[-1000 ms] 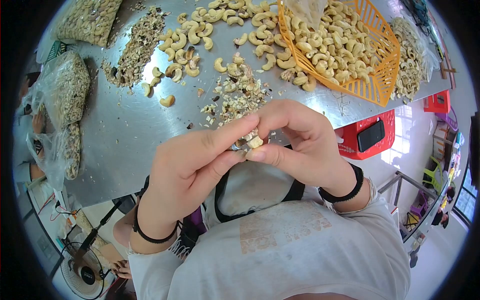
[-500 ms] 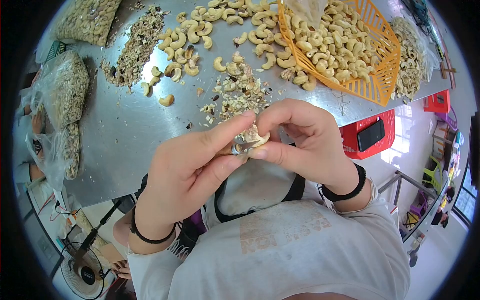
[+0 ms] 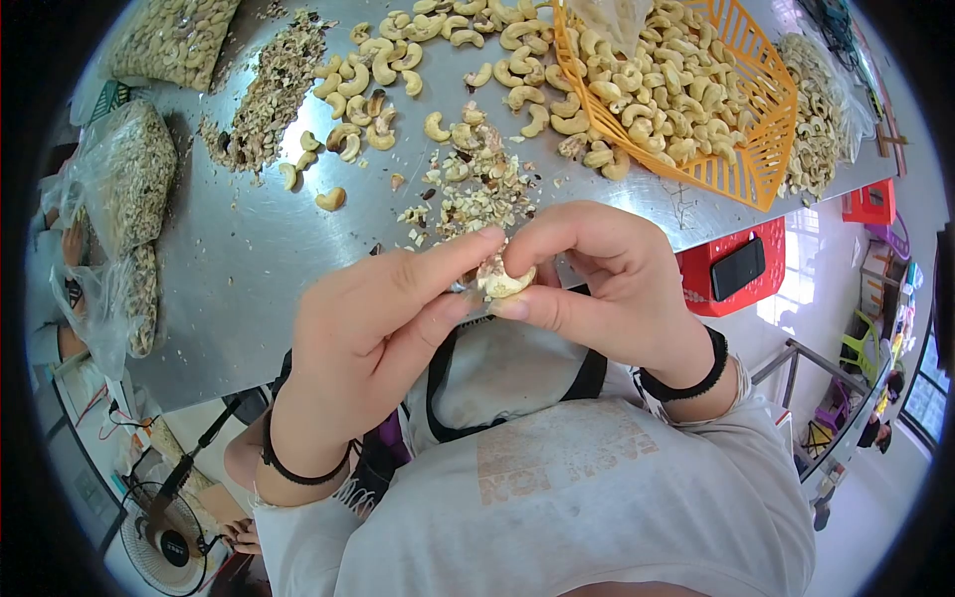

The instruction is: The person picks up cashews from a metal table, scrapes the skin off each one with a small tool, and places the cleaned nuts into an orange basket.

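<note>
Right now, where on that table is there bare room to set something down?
Bare steel table lies between the bagged nuts, the shell crumbs and the left hand. Around the orange basket it's crowded.

One cashew (image 3: 500, 279) in play, a pale cream kernel, plump and curved, with brown flecks of skin clinging to its upper side. It sits up off the counter (image 3: 249, 269), over the near edge, pinched between two grips. The right hand (image 3: 607, 294) has it between thumb below and forefinger arched over the top. The left hand (image 3: 363, 333) closes in from the other side, its forefinger tip pressed against the nut's upper left. Only the middle of the kernel shows between the fingertips.
</note>
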Motion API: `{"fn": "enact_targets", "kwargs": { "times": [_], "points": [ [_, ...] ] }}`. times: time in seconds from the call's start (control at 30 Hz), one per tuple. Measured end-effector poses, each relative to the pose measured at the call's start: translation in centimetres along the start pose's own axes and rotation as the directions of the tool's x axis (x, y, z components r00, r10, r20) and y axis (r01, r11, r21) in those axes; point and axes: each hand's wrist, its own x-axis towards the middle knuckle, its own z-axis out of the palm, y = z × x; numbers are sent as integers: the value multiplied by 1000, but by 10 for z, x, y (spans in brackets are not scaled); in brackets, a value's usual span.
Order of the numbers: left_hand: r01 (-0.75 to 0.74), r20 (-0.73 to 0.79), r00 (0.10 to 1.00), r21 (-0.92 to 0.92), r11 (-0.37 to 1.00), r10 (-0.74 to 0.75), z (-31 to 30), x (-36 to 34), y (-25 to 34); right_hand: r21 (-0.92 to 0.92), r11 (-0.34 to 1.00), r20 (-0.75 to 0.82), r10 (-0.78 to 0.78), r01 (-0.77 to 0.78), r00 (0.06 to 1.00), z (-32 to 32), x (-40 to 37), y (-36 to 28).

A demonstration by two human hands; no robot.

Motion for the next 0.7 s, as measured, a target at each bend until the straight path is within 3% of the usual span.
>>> {"fn": "enact_targets", "kwargs": {
  "times": [0.13,0.2,0.53,0.63,0.7],
  "points": [
    [2,-24,1000,-112,994,-4,3,0,1,-54,998,11,-38,39,999,-1,1,1],
    [-49,21,999,-24,999,49,0,1,1,-67,997,17,-42,43,999,-2,1,-1],
    [-25,27,999,96,995,22,-1,1,4,-180,979,34,-95,99,995,-2,2,-1],
    [10,-14,1000,-37,999,-10,0,0,5,-179,978,34,-98,103,995,-4,2,0],
    [138,63,989,-110,984,-131,-2,-2,9,-181,978,36,-102,107,994,-4,3,0]
  ]
}}
